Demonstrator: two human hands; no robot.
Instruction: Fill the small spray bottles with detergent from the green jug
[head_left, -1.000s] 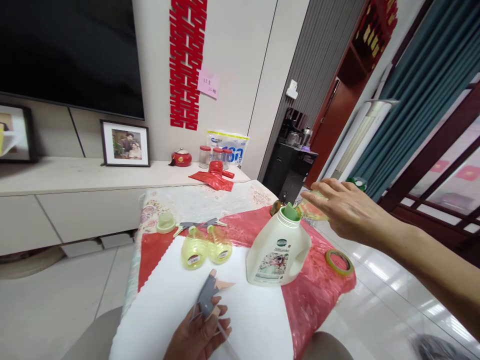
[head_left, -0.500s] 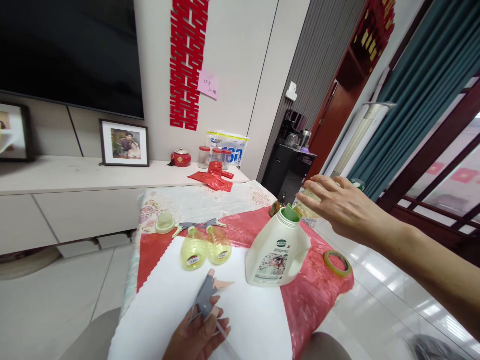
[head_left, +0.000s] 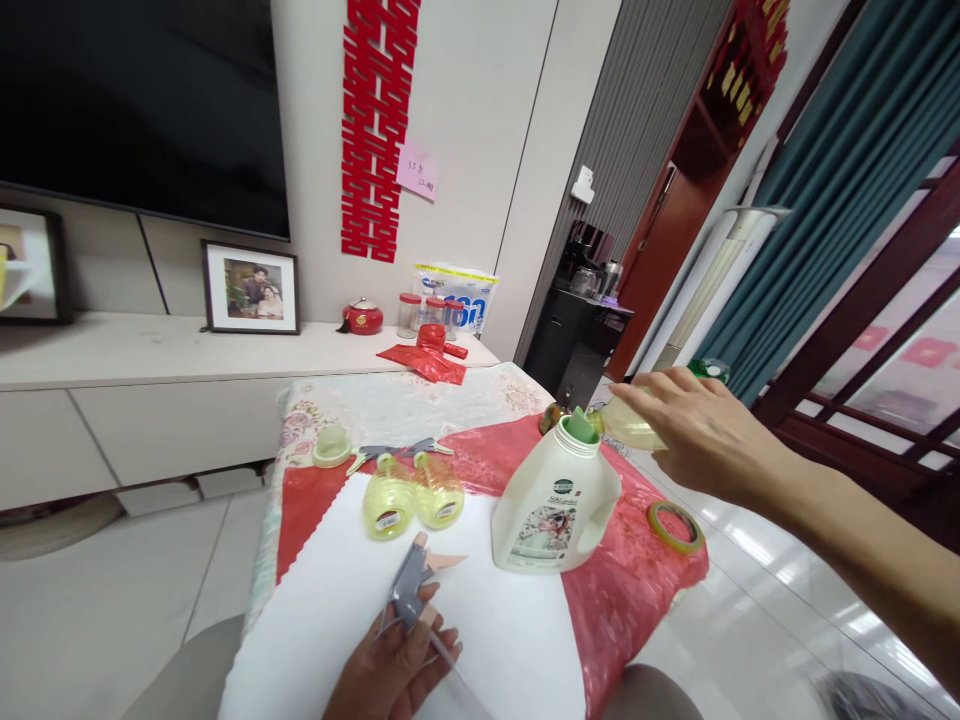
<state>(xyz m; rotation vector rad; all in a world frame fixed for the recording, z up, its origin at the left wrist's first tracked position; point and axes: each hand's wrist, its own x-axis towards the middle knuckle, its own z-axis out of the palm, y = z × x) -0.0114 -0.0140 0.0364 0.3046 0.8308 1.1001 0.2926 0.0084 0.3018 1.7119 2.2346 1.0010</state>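
My left hand (head_left: pixel 401 655) is closed round a grey and pink trigger sprayer head (head_left: pixel 410 585), its thin clear tube running down to the right. My right hand (head_left: pixel 686 420) grips a translucent pale yellow bottle (head_left: pixel 631 424), tipped on its side with its neck toward the mouth of a white detergent jug (head_left: pixel 555 505). The jug stands upright and uncapped, a green spout showing in its opening. Whether liquid flows from the bottle I cannot tell. Two yellow spray bottles (head_left: pixel 389 506) with grey sprayer heads lie beyond my left hand, beside a pale green cap (head_left: pixel 331 446).
A white sheet (head_left: pixel 300 630) and red plastic film (head_left: pixel 622 600) cover much of the table. A tape roll (head_left: pixel 675 527) lies at the right edge. Behind, a white cabinet (head_left: pixel 150 345) holds a picture frame (head_left: pixel 251 287), lidded jars (head_left: pixel 408 315) and a red pot (head_left: pixel 363 317).
My right hand has shifted slightly right and down with the tipped bottle, now more level. My left hand still holds the sprayer head, almost unmoved.
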